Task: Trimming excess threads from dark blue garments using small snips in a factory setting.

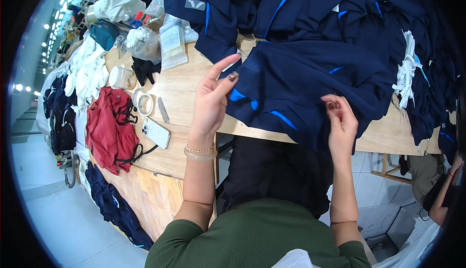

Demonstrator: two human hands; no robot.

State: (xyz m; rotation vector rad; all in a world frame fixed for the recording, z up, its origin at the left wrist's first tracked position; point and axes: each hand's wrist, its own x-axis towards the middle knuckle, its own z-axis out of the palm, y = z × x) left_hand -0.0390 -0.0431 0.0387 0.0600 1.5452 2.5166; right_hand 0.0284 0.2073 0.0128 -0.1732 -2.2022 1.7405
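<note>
A navy garment [301, 79] with bright blue trim lies spread in front of me and hangs over the table's near edge. My left hand [212, 91] is raised at the garment's left edge. Its index finger and thumb are stretched apart, with nothing visible between them; the other fingers are curled. At the garment's right part, my right hand [342, 120] has its fingertips pinched together on the navy cloth. What lies under those fingertips is partly hidden.
More navy garments [310, 6] are heaped at the back. White strips [407, 69] hang on the right. On the wooden table [179, 100] to the left lie a red cloth bag [114, 132], a phone [156, 132], tape rolls [144, 103], a jar [121, 78] and plastic bags [143, 44]. Another person's arm [444, 195] shows at far right.
</note>
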